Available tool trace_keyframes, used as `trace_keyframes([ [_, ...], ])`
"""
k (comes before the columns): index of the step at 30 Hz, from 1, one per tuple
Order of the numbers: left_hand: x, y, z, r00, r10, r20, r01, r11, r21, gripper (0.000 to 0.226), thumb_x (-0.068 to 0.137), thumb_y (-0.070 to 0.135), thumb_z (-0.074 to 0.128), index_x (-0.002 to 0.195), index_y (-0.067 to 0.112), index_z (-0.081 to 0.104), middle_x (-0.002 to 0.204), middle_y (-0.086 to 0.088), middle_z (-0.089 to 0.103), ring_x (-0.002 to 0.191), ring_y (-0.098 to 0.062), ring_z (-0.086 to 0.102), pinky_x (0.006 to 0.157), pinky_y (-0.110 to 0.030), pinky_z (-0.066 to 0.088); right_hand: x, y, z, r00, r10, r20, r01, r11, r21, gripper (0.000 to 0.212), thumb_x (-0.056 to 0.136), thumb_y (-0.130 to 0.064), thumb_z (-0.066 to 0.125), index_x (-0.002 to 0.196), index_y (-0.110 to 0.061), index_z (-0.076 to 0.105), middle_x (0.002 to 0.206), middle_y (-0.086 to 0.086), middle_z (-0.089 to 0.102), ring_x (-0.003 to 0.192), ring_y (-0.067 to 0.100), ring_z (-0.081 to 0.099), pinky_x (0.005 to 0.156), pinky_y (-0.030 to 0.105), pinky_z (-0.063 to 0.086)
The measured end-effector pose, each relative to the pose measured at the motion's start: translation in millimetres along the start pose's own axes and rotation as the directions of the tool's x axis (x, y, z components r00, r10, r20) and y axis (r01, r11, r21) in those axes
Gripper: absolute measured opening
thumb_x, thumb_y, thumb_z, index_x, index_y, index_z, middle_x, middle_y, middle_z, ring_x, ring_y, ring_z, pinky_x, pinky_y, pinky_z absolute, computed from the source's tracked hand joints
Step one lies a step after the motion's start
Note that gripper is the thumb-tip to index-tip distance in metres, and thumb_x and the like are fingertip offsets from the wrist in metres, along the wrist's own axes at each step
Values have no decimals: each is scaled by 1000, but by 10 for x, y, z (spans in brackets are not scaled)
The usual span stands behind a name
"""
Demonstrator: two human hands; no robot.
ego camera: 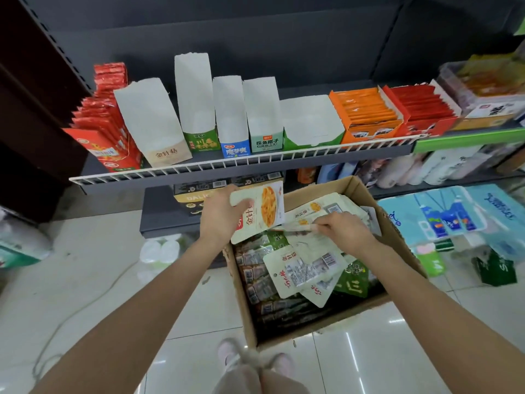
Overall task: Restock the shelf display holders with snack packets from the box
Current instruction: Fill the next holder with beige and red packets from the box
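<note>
A packet (260, 213) is gripped by the left hand (220, 220); another (298, 226) is pinched by the right hand (345, 230) above the box (397, 245), mid-frame. Thinly pinched, it could be dropped.

Cream snack packets (305, 268) heaped in open cardboard box (397, 240); white holders (230, 115) upright on shelf.

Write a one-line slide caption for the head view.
Left hand holds cream snack packets while right hand picks another from the cardboard box below empty shelf holders.
</note>
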State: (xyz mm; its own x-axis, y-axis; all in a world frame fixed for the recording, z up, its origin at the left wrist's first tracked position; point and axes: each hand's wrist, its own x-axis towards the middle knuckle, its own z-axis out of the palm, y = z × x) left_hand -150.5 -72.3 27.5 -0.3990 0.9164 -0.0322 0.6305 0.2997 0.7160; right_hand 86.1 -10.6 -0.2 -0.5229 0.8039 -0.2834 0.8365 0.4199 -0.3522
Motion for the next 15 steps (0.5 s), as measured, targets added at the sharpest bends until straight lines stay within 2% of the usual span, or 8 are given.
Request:
trace_keyframes([
  [1, 18, 18, -52, 1000, 2, -31, -3, 999, -37, 19, 87, 25, 66, 96, 9, 65, 83, -9, 69, 71, -24, 67, 60, -37, 54, -4, 19, -23, 999, -14, -36, 19, 990, 141, 27, 98, -26, 47, 81, -13, 62, 68, 3, 53, 72, 24, 50, 59, 34, 29],
  [3, 51, 58, -146, 999, 7, -48, -12, 995, -94, 15, 86, 25, 67, 88, 10, 67, 79, -7, 70, 71, -23, 67, 62, -37, 51, 11, 42, -52, 991, -14, -133, 71, 900, 431, 33, 97, -22, 49, 67, -6, 51, 61, 11, 46, 62, 24, 47, 58, 37, 30],
  [5, 93, 114, -216, 1000, 23, 0, -22, 992, -121, 11, 86, 28, 67, 84, 18, 69, 75, -1, 68, 69, -18, 66, 60, -33, 51, 46, -15, -102, 984, 18, -178, 89, 813, 576, 34, 97, -28, 49, 80, 1, 58, 78, 26, 56, 75, 36, 56, 69, 51, 43],
  [7, 138, 201, -290, 996, 45, 78, -33, 988, -149, 10, 86, 32, 65, 84, 23, 69, 71, 4, 68, 66, -14, 66, 58, -30, 49, 90, -160, -198, 982, 11, -190, 107, 793, 599, 31, 97, -29, 49, 96, -2, 64, 100, 23, 63, 97, 35, 59, 85, 54, 47],
  [9, 189, 278, -387, 989, 61, 136, -29, 974, -227, 15, 88, 33, 63, 86, 20, 69, 74, 4, 70, 66, -10, 68, 58, -29, 50, 145, -315, -295, 965, -27, -260, 172, 815, 553, 23, 96, -23, 52, 100, -7, 68, 121, 8, 60, 115, 21, 54, 94, 40, 46],
  [11, 225, 325, -496, 978, 90, 186, -33, 957, -289, 15, 87, 32, 64, 91, 18, 69, 81, 1, 72, 71, -8, 70, 63, -30, 55, 234, -448, -372, 953, -46, -299, 188, 864, 468, 22, 94, -21, 55, 96, -5, 69, 132, 0, 51, 122, 13, 46, 98, 32, 41],
  [13, 270, 355, -596, 961, 163, 224, -113, 969, -222, 20, 85, 31, 67, 93, 13, 69, 86, -4, 72, 76, -16, 69, 67, -37, 55, 302, -631, -446, 939, -62, -339, 206, 890, 406, 18, 93, -20, 57, 88, -8, 69, 118, -8, 57, 107, 3, 52, 88, 23, 41],
  [15, 338, 359, -710, 941, 240, 239, -234, 971, -52, 24, 84, 30, 69, 93, 9, 65, 86, -4, 70, 76, -20, 65, 61, -31, 48, 385, -847, -512, 916, -58, -396, 221, 898, 380, 23, 92, -21, 58, 70, -21, 59, 80, -17, 60, 70, -6, 54, 64, 16, 34],
])
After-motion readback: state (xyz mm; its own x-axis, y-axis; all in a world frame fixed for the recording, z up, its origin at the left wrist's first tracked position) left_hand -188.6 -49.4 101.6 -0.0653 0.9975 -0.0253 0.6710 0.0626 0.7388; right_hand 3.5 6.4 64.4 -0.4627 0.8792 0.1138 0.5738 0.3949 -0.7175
